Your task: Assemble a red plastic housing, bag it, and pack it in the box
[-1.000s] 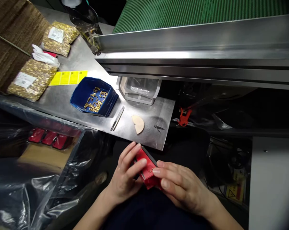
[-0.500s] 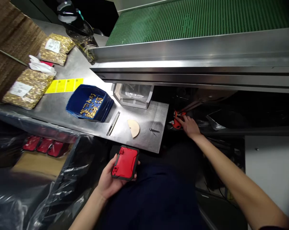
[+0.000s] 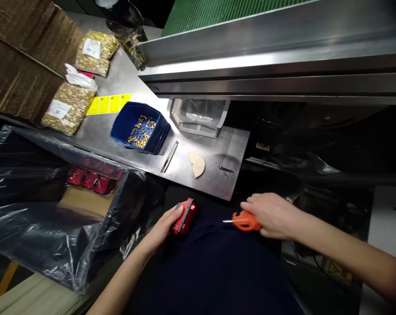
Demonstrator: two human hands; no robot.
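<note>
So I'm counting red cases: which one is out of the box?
The red case in the left hand, over the lap; the others sit in the plastic-lined box.

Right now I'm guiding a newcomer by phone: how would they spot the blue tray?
Find the steel bench under the conveyor. Near its middle, right of the yellow labels, sits the blue tray. It alone is blue and holds loose brass bits; the other brass lies in clear bags.

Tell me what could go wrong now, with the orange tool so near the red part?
The orange tool in the right hand points its metal tip toward the left hand, so it might prick a finger. The red part is gripped only at one edge, over the lap, and may slip.
</note>
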